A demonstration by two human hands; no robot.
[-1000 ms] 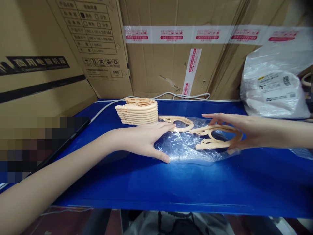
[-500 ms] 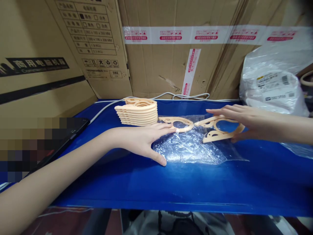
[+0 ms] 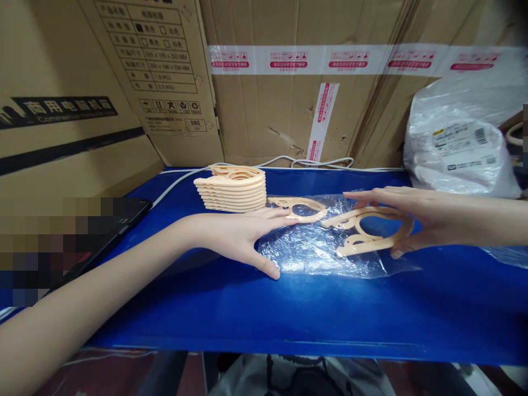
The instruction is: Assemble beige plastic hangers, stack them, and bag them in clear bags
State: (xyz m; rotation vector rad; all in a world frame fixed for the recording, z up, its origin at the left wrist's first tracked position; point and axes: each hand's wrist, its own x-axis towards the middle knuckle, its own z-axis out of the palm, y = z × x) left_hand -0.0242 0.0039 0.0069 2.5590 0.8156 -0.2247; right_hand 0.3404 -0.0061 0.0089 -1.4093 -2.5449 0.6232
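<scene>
My left hand (image 3: 243, 234) lies flat with its fingers stretched out, pressing the left edge of a clear plastic bag (image 3: 317, 247) on the blue table (image 3: 289, 308). Its fingertips touch a peach plastic piece (image 3: 299, 208) lying on the bag. My right hand (image 3: 406, 217) grips another peach plastic piece (image 3: 367, 231), a flat looped shape, held tilted just above the bag. A stack of several like pieces (image 3: 231, 188) stands behind my left hand.
Cardboard boxes (image 3: 289, 82) wall off the back and left. A white plastic bag with labels (image 3: 457, 148) sits at the back right. A white cable (image 3: 313, 162) runs along the back edge. A dark flat device (image 3: 119, 225) lies at the left.
My right hand first carried the peach piece away from me, then brought it back down towards the bag. My left hand has stayed put on the bag.
</scene>
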